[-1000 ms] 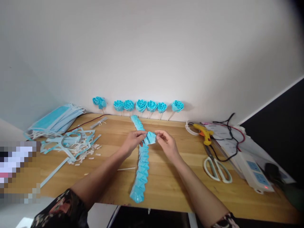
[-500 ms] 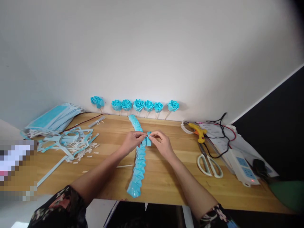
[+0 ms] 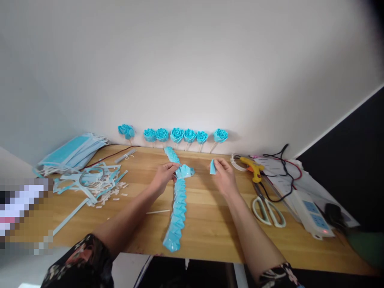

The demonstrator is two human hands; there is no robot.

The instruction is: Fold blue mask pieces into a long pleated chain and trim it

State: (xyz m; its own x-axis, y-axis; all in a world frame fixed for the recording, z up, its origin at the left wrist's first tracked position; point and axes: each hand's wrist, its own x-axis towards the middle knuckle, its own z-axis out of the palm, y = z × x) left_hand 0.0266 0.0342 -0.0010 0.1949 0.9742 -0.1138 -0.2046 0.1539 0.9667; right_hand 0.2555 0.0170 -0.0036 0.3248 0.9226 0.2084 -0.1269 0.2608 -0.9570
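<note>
My left hand is closed, its fingertips pinching one end of a short folded strip of blue fabric. That strip points to the right over a long pleated blue strip, which runs down the table towards its front edge. Off to the right, my right hand holds a small separate piece of blue fabric between thumb and fingers, above the tabletop. A thin white stick lies just left of the long strip.
Several blue fabric roses on sticks lean against the back wall. A stack of blue face masks and cut scraps lie left. To the right are a yellow glue gun, white-handled scissors and a power strip.
My right hand has moved right, away from my left, with a small blue piece in its fingers. My left hand has shifted slightly left, still holding the folded strip.
</note>
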